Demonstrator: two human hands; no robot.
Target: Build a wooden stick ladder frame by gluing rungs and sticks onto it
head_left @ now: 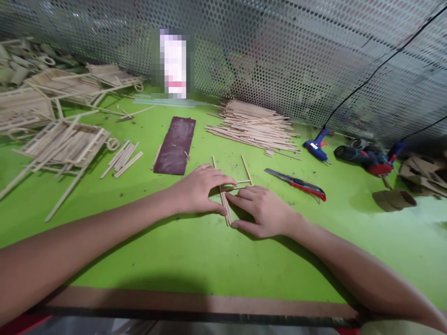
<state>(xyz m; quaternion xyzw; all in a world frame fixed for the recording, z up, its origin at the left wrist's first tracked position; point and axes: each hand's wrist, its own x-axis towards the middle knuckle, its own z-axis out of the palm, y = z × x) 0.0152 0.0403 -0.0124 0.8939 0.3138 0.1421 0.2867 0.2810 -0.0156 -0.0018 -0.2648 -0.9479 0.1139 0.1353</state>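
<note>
Several thin wooden sticks lie side by side on the green table, joined or touching a small stick frame just beyond them. From the left, my left hand curves around the bundle, its thumb on the sticks' side and its fingers over the frame's near corner. My right hand presses the same sticks from the other side with thumb and fingertips. A utility knife with a red and black handle lies to the right of my right hand, blade out.
Loose sticks are piled at the back. Sandpaper and short sticks lie left, near small wooden carts. At right are a blue glue gun, a power tool and a bamboo ring. Perforated metal stands behind.
</note>
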